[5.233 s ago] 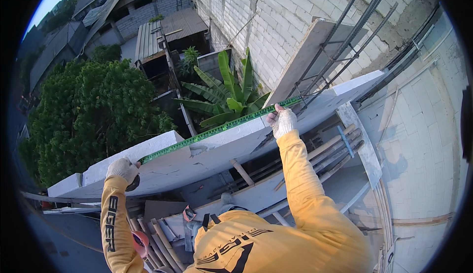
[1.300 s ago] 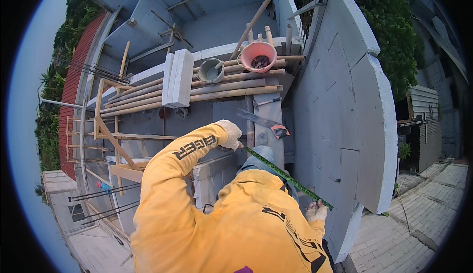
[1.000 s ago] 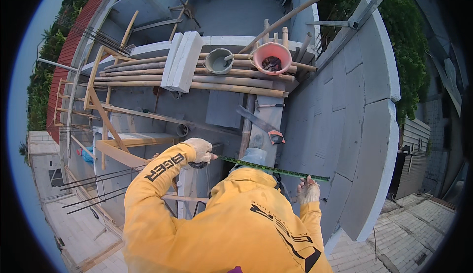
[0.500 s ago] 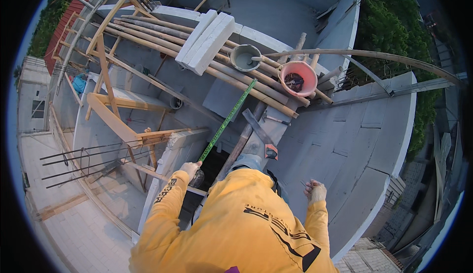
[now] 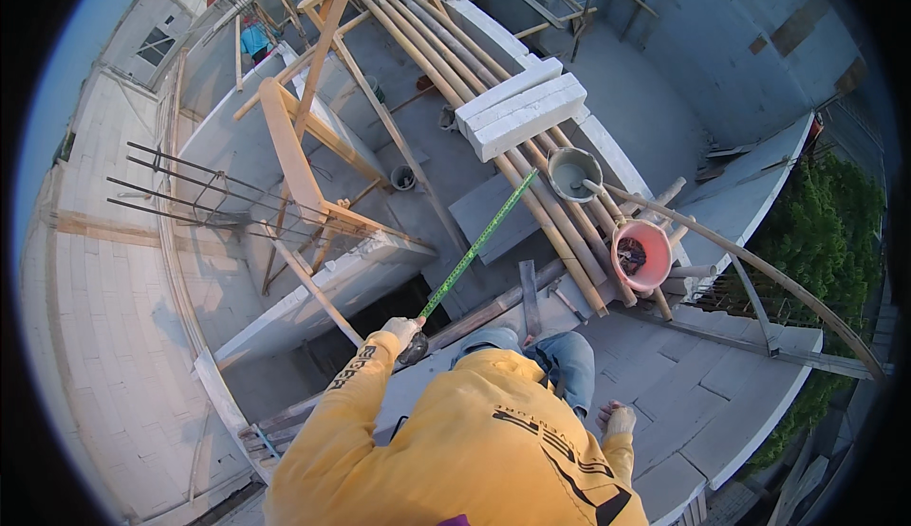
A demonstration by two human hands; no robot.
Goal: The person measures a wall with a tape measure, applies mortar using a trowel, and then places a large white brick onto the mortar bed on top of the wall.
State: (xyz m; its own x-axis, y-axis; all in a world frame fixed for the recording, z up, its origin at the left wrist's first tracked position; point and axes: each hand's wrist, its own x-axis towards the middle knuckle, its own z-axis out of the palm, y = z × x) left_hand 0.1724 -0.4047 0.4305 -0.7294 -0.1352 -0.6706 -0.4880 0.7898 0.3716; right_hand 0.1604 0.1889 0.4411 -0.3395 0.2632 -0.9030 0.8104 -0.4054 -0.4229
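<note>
My left hand (image 5: 403,333) is closed on a tape measure (image 5: 414,349) with a dark case. Its green blade (image 5: 479,244) stretches forward and to the right, the far end reaching the poles near the white blocks (image 5: 527,109). My right hand (image 5: 615,419) hangs low beside my right leg, over the grey block wall. Its fingers are curled, and what they hold, if anything, is too small to make out. Ahead of my knees, the flat metal blade of a saw (image 5: 529,300) lies on the ledge, with a hammer (image 5: 569,304) beside it.
Long wooden poles (image 5: 474,61) run across ahead, carrying the blocks, a grey bucket (image 5: 574,174) and a pink bucket (image 5: 655,241). Bare rebar (image 5: 190,184) juts out at left near a timber frame (image 5: 294,161). A dark opening (image 5: 389,313) lies below my left hand.
My view has swung left, so the scene sits farther right. My knees now show bent in front. The tape stays extended in my left hand; the saw's orange handle is now hidden.
</note>
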